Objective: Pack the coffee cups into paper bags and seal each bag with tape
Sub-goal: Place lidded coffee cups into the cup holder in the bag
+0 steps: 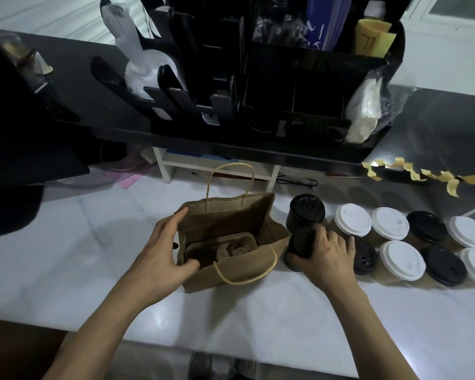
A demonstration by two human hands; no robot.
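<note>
Spreading the paper bag (231,237), left hand (159,248); right hand (327,256) clasps black cup (299,248).

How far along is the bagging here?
Done: one paper bag stands open with a pulp carrier seated inside, no cups in it. In hand: the left hand holds the bag's side, and the right hand grips a black-lidded cup beside it. Left: load that cup and the other lidded cups, then seal with the tape strips hanging on the counter edge.
</note>
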